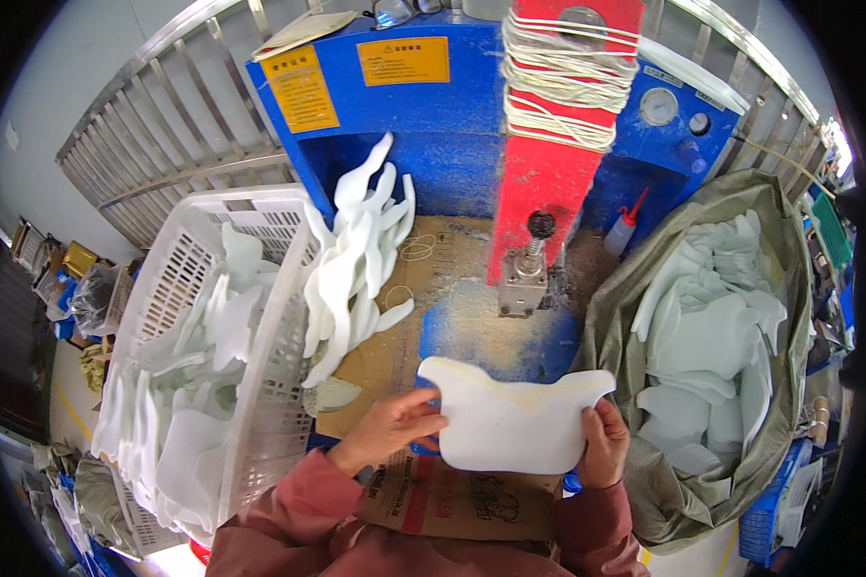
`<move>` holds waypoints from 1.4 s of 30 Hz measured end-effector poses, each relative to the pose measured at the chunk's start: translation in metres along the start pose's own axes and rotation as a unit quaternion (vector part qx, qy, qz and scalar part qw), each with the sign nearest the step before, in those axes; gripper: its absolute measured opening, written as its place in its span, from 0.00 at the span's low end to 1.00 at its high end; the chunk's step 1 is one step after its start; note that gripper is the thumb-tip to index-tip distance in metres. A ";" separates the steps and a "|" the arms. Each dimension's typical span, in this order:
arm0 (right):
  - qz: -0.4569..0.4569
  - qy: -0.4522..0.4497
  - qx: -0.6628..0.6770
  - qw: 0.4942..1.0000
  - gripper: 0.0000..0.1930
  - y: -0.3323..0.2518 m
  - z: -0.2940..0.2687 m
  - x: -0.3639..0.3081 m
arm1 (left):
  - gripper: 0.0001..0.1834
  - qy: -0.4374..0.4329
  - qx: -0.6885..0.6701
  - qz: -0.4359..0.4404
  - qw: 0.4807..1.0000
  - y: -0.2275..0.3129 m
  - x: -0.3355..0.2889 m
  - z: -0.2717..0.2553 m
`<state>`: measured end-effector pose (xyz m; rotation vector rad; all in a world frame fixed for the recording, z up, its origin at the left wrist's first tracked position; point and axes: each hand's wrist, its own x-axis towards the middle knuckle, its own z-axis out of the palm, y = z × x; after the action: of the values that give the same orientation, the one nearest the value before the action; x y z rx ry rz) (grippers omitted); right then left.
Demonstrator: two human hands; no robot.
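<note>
In front of me a flat white foam pad (512, 433) with two horn-like upper corners and a yellowish top edge is held up, broad side facing me. My right hand (603, 447) pinches its right edge, thumb on the near face. At the left edge, my left hand (393, 430) has its fingers closed loosely on the border, partly hidden. Beyond the pad stands a blue machine (423, 120) with a red arm (553, 183) wrapped in white cord. A metal press head (524, 284) hangs from that arm over a dusty blue work surface (452, 332).
Left, a white perforated basket (284, 356) holds several foam pieces; a pile of curved white offcuts (356, 260) lies beside it. Right, a green-grey sack (611, 337) is full of white pads. A red-tipped bottle (623, 231) stands by the arm. Cardboard (404, 490) lies near my lap.
</note>
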<state>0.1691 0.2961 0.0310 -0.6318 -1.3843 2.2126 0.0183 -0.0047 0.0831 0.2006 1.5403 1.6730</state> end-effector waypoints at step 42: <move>-0.383 -0.480 -0.530 0.585 0.27 -0.035 0.114 -0.059 | 0.21 -0.254 0.239 -0.018 0.937 -0.005 -0.054 -0.027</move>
<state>0.1524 0.1949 0.1156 0.9687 -2.7410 0.6802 0.0383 -0.0606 0.0946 0.7922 1.4974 1.0696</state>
